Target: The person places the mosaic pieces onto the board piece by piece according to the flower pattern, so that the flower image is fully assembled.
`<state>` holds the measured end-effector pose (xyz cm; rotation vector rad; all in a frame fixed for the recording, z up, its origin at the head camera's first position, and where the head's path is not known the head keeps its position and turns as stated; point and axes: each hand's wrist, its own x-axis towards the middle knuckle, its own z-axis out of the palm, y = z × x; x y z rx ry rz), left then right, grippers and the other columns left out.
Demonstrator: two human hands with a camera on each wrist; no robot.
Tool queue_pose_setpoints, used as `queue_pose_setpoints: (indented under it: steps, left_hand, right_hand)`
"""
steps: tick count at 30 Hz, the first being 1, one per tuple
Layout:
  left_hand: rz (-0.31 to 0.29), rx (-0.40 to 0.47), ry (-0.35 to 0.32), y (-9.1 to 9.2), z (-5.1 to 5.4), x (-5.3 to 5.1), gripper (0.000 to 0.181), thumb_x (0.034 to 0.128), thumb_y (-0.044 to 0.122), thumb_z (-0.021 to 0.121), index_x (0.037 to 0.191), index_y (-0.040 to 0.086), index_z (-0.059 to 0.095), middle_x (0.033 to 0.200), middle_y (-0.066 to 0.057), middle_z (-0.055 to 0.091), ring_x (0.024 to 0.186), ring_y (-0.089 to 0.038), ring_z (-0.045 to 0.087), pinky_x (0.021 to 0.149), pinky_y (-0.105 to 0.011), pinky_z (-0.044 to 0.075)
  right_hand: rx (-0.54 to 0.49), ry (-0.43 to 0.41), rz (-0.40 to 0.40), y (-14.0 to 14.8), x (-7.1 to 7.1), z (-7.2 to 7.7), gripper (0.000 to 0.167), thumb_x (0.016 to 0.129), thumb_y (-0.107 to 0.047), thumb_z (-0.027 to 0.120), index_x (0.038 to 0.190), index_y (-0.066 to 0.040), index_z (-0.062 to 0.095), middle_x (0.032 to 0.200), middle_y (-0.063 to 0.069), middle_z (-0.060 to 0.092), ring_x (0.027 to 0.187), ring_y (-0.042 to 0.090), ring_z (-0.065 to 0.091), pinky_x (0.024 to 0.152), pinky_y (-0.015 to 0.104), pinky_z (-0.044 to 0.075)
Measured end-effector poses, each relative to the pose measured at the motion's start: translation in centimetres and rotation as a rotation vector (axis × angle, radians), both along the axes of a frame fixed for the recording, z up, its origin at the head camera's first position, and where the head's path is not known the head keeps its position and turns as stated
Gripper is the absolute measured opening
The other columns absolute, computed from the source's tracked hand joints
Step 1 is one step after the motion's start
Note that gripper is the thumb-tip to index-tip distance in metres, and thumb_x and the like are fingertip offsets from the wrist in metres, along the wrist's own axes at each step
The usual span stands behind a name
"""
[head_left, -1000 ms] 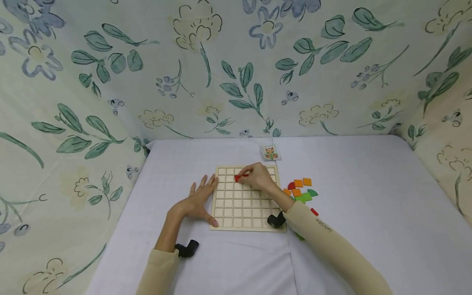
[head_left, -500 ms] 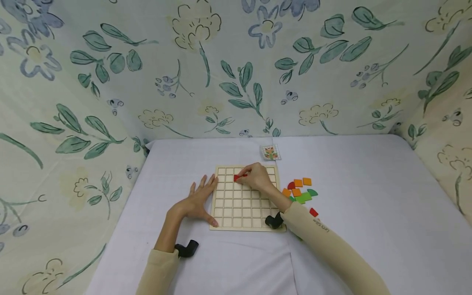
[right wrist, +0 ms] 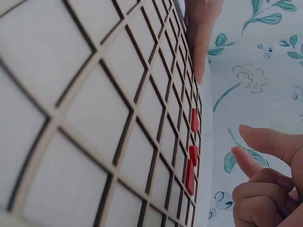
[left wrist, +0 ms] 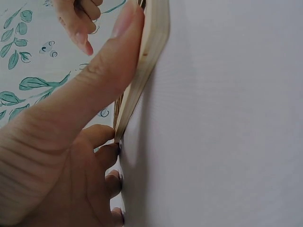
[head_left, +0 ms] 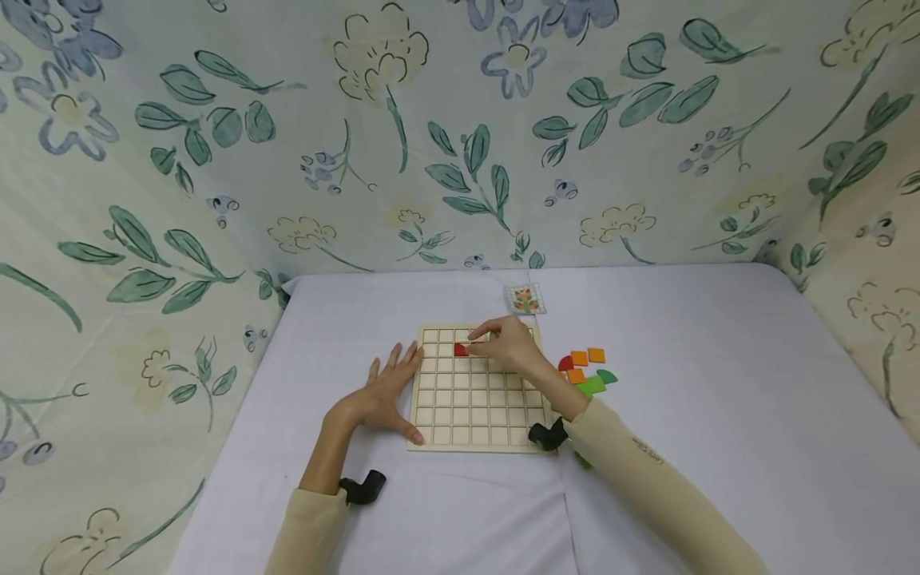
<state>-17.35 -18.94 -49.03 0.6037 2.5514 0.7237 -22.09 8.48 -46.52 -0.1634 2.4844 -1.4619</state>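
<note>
A wooden grid board lies on the table. My left hand is spread along its left side, fingertips at the edge and thumb near the front corner. In the left wrist view, the thumb rests against the board's rim. Over the back rows is my right hand, thumb and index finger apart with nothing between them. Just left of its fingertips, a red quarter-round piece sits in a cell. The right wrist view shows red pieces in far cells, with the right hand beside them.
Right of the board lie loose pieces: orange squares, a red piece, a dark green piece and light green ones. A small patterned card lies behind the board. The right sleeve covers part of the table.
My right thumb and index finger have parted and drawn back slightly to the right from the red piece, which stays in its cell. The left hand keeps its place.
</note>
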Motion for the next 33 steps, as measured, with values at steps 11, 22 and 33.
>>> queue_pose_setpoints:
  steps: [11, 22, 33]
  left_hand:
    - [0.013, -0.002, 0.004, 0.3, 0.2, 0.1, 0.151, 0.0567, 0.042, 0.101, 0.167, 0.008, 0.004, 0.176, -0.011, -0.006, 0.162, -0.038, -0.014, 0.128, -0.066, -0.011]
    - [0.009, -0.032, 0.015, 0.2, -0.1, 0.0, 0.151, 0.0564, 0.046, 0.1, 0.167, 0.009, 0.004, 0.176, -0.01, -0.006, 0.162, -0.037, -0.014, 0.129, -0.064, -0.009]
    - [0.017, -0.033, 0.017, 0.3, 0.1, 0.0, 0.152, 0.0561, 0.044, 0.101, 0.167, 0.008, 0.004, 0.176, -0.01, -0.005, 0.162, -0.037, -0.014, 0.129, -0.064, -0.009]
  right_hand:
    - [0.06, -0.029, -0.045, 9.5, 1.4, 1.1, 0.033, 0.095, -0.024, 0.076, 0.121, -0.004, 0.074, 0.061, -0.003, 0.035, 0.052, 0.013, 0.031, 0.047, 0.023, 0.027]
    - [0.205, -0.02, -0.17, 17.0, 2.9, -0.2, 0.04, 0.095, -0.024, 0.075, 0.129, -0.003, 0.071, 0.066, 0.0, 0.037, 0.066, 0.018, 0.04, 0.058, 0.029, 0.03]
    - [0.206, -0.124, -0.197, 20.4, 3.3, -2.7, 0.051, 0.092, -0.033, 0.078, 0.137, -0.01, 0.067, 0.097, 0.001, 0.063, 0.106, 0.024, 0.048, 0.085, 0.026, 0.043]
